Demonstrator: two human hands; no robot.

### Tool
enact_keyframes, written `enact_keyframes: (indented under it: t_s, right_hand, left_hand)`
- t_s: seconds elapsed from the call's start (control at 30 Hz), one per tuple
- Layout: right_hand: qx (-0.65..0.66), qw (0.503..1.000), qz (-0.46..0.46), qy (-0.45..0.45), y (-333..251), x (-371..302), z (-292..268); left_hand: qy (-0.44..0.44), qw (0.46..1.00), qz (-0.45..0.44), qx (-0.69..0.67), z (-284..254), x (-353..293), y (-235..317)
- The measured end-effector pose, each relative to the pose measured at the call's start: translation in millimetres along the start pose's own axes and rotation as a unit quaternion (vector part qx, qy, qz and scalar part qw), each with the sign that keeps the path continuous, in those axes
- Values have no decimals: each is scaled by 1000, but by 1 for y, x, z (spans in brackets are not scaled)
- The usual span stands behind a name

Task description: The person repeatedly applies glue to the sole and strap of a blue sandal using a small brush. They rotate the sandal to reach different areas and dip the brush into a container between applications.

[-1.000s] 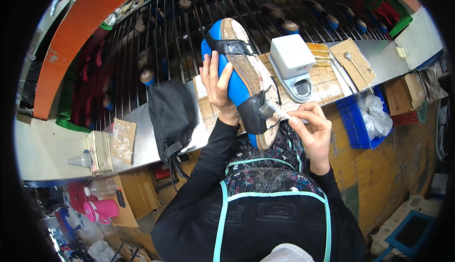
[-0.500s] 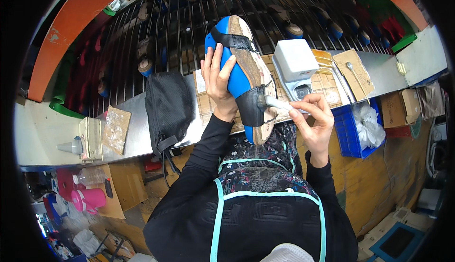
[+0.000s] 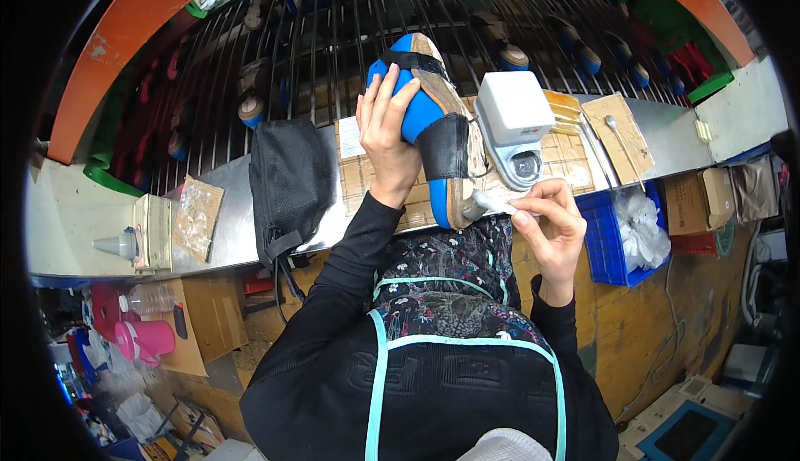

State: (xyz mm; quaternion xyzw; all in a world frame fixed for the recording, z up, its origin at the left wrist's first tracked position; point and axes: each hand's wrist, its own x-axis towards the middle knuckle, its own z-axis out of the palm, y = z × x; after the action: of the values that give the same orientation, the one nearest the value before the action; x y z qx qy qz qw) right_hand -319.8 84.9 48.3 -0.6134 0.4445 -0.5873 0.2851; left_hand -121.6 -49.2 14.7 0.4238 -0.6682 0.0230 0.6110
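A sandal (image 3: 443,146) with black straps sits on a blue shoe last (image 3: 422,112), its sole side turned to the right. My left hand (image 3: 388,136) is wrapped round the last, fingers over its blue side, holding the sandal tilted above the bench edge. Between the thumb and fingertips of my right hand (image 3: 552,229) is a small brush (image 3: 493,203) with a pale handle. The brush tip meets the sole edge at the sandal's lower end. Just beyond the brush stands a white dispenser (image 3: 515,109) with a small round cup at its front.
Left of the sandal, a black mesh bag (image 3: 290,182) lies on the metal bench. Cardboard pieces (image 3: 618,132) and yellow-handled brushes (image 3: 563,111) are on the right. Across the back runs a rack of metal bars (image 3: 317,52) carrying several shoes. A blue crate (image 3: 607,240) is below right.
The brush has moved down the sole edge, from beside the wide strap to the sandal's lower end. The sandal has tilted slightly in my left hand.
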Motion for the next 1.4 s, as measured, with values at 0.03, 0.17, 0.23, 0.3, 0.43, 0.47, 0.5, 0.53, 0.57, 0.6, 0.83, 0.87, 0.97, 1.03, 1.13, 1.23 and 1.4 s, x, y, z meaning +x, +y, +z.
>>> enact_keyframes:
  t_s: [0.03, 0.17, 0.23, 0.3, 0.43, 0.47, 0.5, 0.53, 0.57, 0.6, 0.83, 0.87, 0.97, 1.03, 1.13, 1.23, 1.4]
  right_hand:
    - [-12, 1000, -2, 10, 0, 0, 1]
    - [-57, 997, -13, 49, 0, 1, 6]
    - [-80, 994, -21, 66, -2, 3, 7]
    - [-98, 991, -25, 82, -3, 6, 8]
    - [-175, 977, -45, 115, -6, 7, 12]
    - [-170, 976, -48, 126, -5, 7, 13]
    - [-173, 975, -52, 126, -5, 7, 14]
    - [-161, 978, -51, 124, -5, 7, 13]
    - [-156, 980, -51, 113, -4, 7, 13]
    - [-150, 982, -49, 106, -4, 7, 12]
    - [-151, 984, -34, 88, -7, 3, 9]
    - [-179, 979, -37, 88, -7, 3, 9]
    - [-201, 974, -41, 98, -8, 4, 10]
    - [-223, 965, -58, 123, -7, 5, 10]
    - [-191, 971, -62, 130, -3, 5, 12]
    - [-141, 982, -65, 111, 0, 7, 14]
    - [-119, 983, -108, 92, 1, 12, 13]
  left_hand:
    - [-4, 1000, -6, 2, 1, 0, 1]
    - [-19, 1000, -20, 0, 3, -1, 4]
    - [-21, 1000, -23, -5, 4, -1, 5]
    - [-22, 999, -24, -5, 4, -1, 5]
    - [-19, 1000, -22, 8, 4, -1, 3]
    - [-16, 1000, -20, 13, 4, -1, 3]
    - [-17, 999, -21, 18, 4, -1, 2]
    - [-17, 999, -22, 23, 4, -1, 1]
    - [-16, 999, -24, 27, 4, -1, 0]
    - [-16, 999, -25, 29, 3, -1, -1]
    - [-13, 998, -31, 49, 3, -3, -1]
    - [-11, 998, -29, 51, 3, -3, -1]
    - [-14, 996, -22, 80, 2, -3, -1]
    - [-10, 996, -18, 82, 2, -3, -1]
    - [-14, 996, -25, 86, 2, -3, -2]
    - [-39, 994, -44, 88, 1, -3, -1]
    - [-92, 989, -93, 69, -1, -4, 9]
